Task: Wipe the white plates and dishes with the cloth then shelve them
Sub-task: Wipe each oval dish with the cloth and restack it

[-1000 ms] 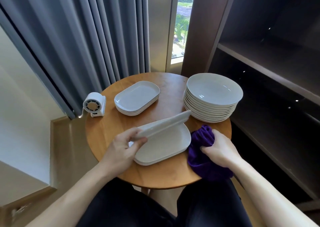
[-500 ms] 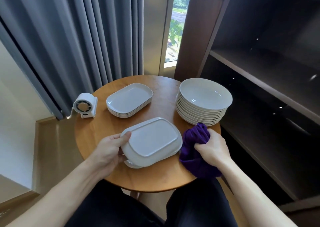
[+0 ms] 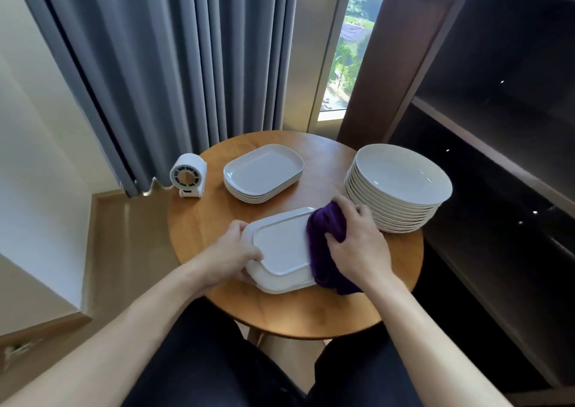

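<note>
Here, dark shelves stand to the right of the round wooden table, bare where visible, and a grey curtain hangs behind it. At the table's right edge is a tall stack of round plates; at its far side, a lower stack of oblong dishes. At the table's near middle, one dish lies upside down, seemingly on another. The purple cloth covers its right end. Right hand: fingers curled, gripping the bunched cloth and pressing it down. Left hand: clasps the dish's left rim, thumb on top. A small white fan sits at the table's far left. Risks, as judged: a hard wipe could skid the upturned dish toward the table's near edge if the left grip slackens, and the right knuckles are close enough to the round stack to nudge it.
</note>
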Available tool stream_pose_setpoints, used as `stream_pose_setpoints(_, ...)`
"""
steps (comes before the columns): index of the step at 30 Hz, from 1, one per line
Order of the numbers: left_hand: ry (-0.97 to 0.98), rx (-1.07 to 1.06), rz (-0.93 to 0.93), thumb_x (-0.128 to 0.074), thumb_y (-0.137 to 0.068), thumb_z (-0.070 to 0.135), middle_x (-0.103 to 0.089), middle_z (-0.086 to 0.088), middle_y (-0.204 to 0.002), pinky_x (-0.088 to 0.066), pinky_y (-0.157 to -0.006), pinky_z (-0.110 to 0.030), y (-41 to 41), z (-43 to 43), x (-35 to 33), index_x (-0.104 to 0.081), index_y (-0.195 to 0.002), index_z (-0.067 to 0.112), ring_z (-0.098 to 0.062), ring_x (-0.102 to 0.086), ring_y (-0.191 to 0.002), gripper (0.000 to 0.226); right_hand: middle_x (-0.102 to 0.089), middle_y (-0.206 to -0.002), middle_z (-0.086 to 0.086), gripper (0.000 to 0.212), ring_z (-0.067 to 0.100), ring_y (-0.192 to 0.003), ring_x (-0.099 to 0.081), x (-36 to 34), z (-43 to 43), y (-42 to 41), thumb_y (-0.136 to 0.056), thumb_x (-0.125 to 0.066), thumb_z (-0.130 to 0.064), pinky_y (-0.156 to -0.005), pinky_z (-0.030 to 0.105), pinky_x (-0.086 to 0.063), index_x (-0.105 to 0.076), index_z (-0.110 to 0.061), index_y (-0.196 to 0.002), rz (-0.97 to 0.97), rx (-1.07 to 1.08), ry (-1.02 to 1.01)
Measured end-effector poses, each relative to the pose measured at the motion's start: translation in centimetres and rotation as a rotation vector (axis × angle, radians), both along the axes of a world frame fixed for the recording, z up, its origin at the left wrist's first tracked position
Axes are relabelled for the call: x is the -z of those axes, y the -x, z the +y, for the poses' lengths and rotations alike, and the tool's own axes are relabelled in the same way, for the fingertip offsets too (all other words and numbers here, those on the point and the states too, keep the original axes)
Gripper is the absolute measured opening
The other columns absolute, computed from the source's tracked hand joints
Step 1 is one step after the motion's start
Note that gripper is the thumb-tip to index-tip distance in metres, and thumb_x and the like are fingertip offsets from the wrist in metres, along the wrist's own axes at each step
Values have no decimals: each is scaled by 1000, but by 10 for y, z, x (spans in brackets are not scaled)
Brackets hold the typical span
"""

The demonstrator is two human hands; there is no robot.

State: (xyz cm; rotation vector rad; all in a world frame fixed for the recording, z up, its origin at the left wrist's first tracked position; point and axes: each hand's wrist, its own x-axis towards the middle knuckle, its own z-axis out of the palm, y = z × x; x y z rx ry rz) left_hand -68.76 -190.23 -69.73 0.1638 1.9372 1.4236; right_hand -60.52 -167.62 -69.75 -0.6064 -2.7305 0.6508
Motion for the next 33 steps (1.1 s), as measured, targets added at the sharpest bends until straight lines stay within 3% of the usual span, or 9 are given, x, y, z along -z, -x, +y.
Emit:
stream_pose_setpoints(4, -33, 83, -7, -56, -87, -7, -61, -12, -126, -63, -82, -46, 3, -8, -4, -48, -132, 19, -28, -66, -112, 53, -44, -120, 1, 65, 34, -90, -64, 10, -28, 7, -88, -70, -33, -68, 36, -44, -34, -41, -141, -6, 54, -87)
stream_pose_setpoints(9, -90, 111, -34, -53, -80, -19, -60, -16, -128, -59, -90, -55, 6, -11, 0, -51, -133, 19, -33, -62, -118, 66, -49, -127, 1, 71, 30, -103, -62, 5, -69, 12, -85, -74, -29, -82, 40, -53, -34, -42, -143, 66, -65, 6)
stream_pose_setpoints(11, -117, 111, -50, -55, -72, -16, -62, -18, -124, -61, -85, -47, 5, -10, 0, -51, -133, 21, -34, -65, -113, 72, -49, -125, 1, 74, 30, -98, -63, 5, -91, 7, -82, -75, -26, -79, 40, -55, -35, -42, -142, 107, -203, 14)
stream_pose_setpoints(15, -142, 82, -6, -46, -58, -7, -68, -16, -105, -52, -62, -31, 6, -10, 1, -54, -130, 27, -26, -66, -85, 79, -51, -128, 4, 80, 30, -88, -63, 3, -106, 17, -76, -78, -20, -66, 36, -49, -40, -35, -144, 125, -388, -167)
stream_pose_setpoints(18, -148, 112, 18, -53, -64, -14, -69, -17, -110, -55, -69, -35, 11, -9, 5, -52, -133, 24, -27, -68, -91, 79, -50, -124, 1, 68, 27, -86, -57, -3, -99, 35, -84, -73, -26, -66, 34, -45, -39, -36, -142, 93, -328, -146)
stream_pose_setpoints(22, -88, 116, 53, -67, -75, -13, -69, -13, -102, -56, -70, -34, 14, -10, 11, -50, -134, 18, -19, -69, -84, 69, -51, -121, 0, 58, 29, -93, -59, -8, -86, 55, -86, -68, -27, -67, 38, -50, -42, -38, -136, -6, -251, -80)
stream_pose_setpoints(25, -118, 135, 9, -78, -75, -10, -72, -8, -117, -61, -86, -47, 17, -12, 12, -45, -139, 26, -22, -73, -104, 80, -53, -116, 1, 54, 29, -96, -59, -11, -71, 65, -84, -69, -25, -68, 34, -43, -47, -35, -133, -38, -200, -81)
stream_pose_setpoints(31, -169, 181, -49, -74, -81, -12, -72, -5, -122, -60, -92, -46, 22, -18, 6, -51, -129, 31, -24, -71, -111, 69, -50, -114, 1, 50, 34, -101, -61, -12, -29, 66, -85, -66, -21, -70, 35, -38, -50, -33, -131, -131, -53, -133)
stream_pose_setpoints(33, -125, 139, -5, -71, -80, -16, -66, -8, -127, -60, -90, -45, 21, -18, 5, -45, -138, 26, -26, -69, -112, 75, -52, -118, 5, 46, 37, -98, -62, -9, -12, 60, -87, -64, -22, -69, 37, -38, -49, -30, -129, -142, 17, -159)
